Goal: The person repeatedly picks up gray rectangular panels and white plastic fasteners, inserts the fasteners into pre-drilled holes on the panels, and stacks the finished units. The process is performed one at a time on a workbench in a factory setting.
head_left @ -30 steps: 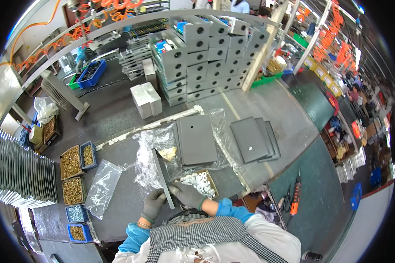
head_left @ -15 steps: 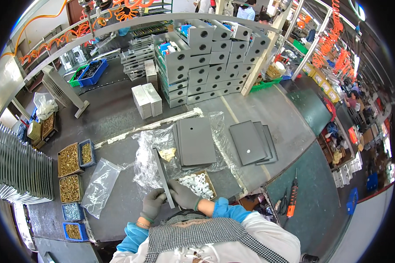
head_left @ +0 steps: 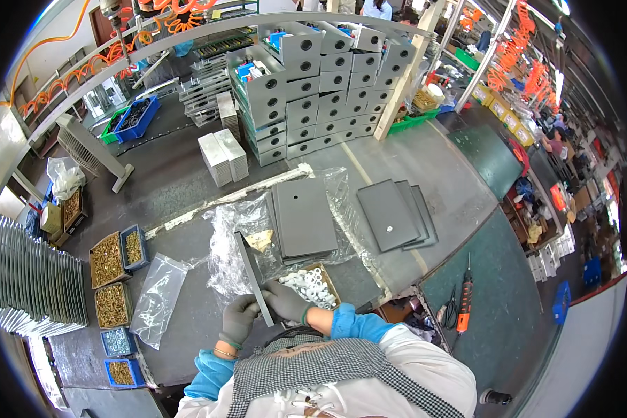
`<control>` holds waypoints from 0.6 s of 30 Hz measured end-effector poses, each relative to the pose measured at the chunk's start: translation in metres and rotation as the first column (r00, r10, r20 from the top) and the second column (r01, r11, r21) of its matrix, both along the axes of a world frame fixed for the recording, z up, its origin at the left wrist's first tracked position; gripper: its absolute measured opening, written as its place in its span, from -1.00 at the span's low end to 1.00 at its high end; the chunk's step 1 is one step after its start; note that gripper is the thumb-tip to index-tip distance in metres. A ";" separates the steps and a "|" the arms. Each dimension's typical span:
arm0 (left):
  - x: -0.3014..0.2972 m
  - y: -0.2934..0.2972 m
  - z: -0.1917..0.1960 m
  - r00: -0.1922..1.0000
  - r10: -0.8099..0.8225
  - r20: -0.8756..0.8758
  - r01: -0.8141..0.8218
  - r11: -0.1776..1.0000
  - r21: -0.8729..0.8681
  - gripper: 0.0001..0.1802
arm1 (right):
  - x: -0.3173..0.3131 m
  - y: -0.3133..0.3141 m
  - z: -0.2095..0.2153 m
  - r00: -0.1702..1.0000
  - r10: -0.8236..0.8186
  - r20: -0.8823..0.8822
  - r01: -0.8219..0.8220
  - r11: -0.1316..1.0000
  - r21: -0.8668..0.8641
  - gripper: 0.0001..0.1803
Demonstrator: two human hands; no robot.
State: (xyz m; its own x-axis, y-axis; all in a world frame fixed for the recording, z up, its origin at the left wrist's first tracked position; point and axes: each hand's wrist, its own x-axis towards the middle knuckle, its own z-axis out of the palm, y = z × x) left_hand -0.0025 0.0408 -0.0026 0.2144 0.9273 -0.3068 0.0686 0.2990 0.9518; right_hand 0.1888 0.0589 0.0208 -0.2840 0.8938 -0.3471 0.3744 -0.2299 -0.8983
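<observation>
A thin dark-grey panel (head_left: 249,268) stands on edge in front of me, its long side running away from me. My right hand (head_left: 288,304), in a grey glove, grips it from the right near its close end. On the other face, my gloved left hand (head_left: 239,320) has its fingers curled together against the panel. Whatever lies between those fingertips is hidden. Just beyond my right hand is an open box of white plastic rings (head_left: 312,285). Flat grey panels (head_left: 305,216) lie stacked behind it, the top one with a small round hole.
More panels (head_left: 390,216), one bearing a silver round fitting, lie fanned out right. Bins of brass-coloured parts (head_left: 111,305) and a clear bag (head_left: 159,296) sit left. An orange electric screwdriver (head_left: 465,306) lies right. Grey metal boxes (head_left: 303,111) are piled at the back.
The whole view has shifted slightly. Both hands stay at the close end of the upright panel, with only small finger movement; nothing is visibly taken up or let go.
</observation>
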 end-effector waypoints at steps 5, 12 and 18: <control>-0.004 0.005 0.003 0.993 0.038 0.110 -0.005 0.959 -0.283 -0.71 | -0.004 -0.012 0.015 0.987 0.011 0.161 -0.041 0.982 0.185 -0.52; -0.003 0.002 0.000 0.993 0.031 0.114 -0.015 0.991 -0.136 -0.66 | 0.001 -0.014 0.002 0.992 -0.044 0.118 -0.002 0.932 0.362 -0.49; 0.008 -0.002 0.013 0.996 0.063 0.065 -0.057 0.995 -0.079 -0.74 | -0.003 0.001 -0.015 0.994 0.011 0.108 -0.024 0.993 0.118 -0.48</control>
State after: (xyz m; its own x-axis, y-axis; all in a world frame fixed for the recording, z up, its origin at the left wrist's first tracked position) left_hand 0.0057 0.0390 0.0107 0.1817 0.9133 -0.3646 -0.0152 0.3734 0.9276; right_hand 0.1855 0.0603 0.0056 -0.2671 0.9257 -0.2679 0.4732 -0.1162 -0.8733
